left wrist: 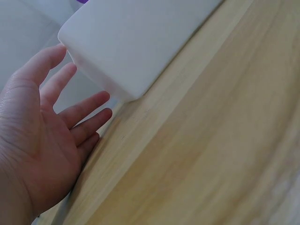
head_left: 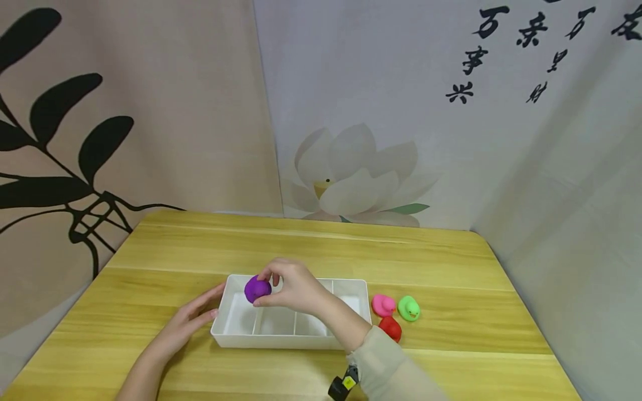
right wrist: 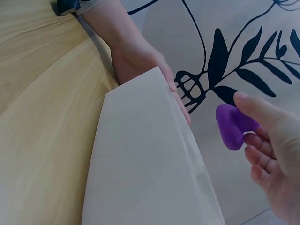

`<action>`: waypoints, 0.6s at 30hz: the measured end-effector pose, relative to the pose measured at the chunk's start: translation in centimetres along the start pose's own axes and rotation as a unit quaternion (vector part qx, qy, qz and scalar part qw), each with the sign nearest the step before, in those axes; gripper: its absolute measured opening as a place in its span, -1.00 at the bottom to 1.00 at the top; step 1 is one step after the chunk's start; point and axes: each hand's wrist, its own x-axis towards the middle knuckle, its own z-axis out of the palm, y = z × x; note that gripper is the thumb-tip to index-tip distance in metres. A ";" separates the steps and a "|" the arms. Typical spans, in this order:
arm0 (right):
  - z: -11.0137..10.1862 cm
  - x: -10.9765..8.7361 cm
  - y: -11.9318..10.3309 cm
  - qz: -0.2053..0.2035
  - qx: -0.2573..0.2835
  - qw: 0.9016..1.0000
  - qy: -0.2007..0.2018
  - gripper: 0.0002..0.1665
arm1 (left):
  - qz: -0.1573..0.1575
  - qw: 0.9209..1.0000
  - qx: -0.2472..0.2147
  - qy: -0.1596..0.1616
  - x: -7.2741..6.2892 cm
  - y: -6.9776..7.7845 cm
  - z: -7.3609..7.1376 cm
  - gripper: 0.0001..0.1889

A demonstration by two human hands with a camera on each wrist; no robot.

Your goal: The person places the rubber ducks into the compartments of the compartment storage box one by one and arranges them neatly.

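Between the thumb and fingers of my right hand (head_left: 293, 287) is a purple toy duck (head_left: 257, 289), held above the leftmost compartment of a white divided box (head_left: 281, 341). The right wrist view shows the same purple duck (right wrist: 232, 126) pinched above the level of the box rim. At the box's left end, my left hand (head_left: 193, 317) has its fingers extended, the thumb at the near side. In the left wrist view, those spread fingers (left wrist: 86, 108) lie against or very close to the box's end wall; exact contact is hard to tell.
Right of the box on the wooden table (head_left: 451, 278) sit a pink duck (head_left: 383, 305), a green duck (head_left: 409, 308) and a red one (head_left: 390, 328), the red partly hidden by the right forearm. Printed curtains (head_left: 200, 111) hang behind the table.
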 end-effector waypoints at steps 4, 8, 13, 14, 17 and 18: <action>0.6 0.5 0.5 -0.007 0.016 1.000 0.001 -0.57 | 0.004 1.000 0.003 0.002 0.0 0.0 0.0 -0.49; 1.3 1.0 1.0 -0.014 0.025 1.000 -0.003 -0.57 | -0.005 1.000 0.003 0.003 0.0 0.1 0.1 -0.49; 2.2 1.5 1.4 -0.020 0.025 0.999 -0.019 -0.57 | -0.007 1.000 0.013 0.005 0.0 0.2 0.0 -0.49; 2.3 1.6 1.5 -0.019 0.023 0.999 -0.021 -0.57 | -0.007 1.000 0.014 0.005 0.0 0.3 0.0 -0.49; 2.8 1.8 1.6 -0.017 0.016 0.999 -0.028 -0.58 | -0.003 1.000 0.016 0.003 -0.1 0.3 0.0 -0.49; 3.0 1.8 1.7 -0.017 0.011 0.999 -0.031 -0.58 | -0.004 1.000 0.016 0.003 -0.1 0.3 0.1 -0.49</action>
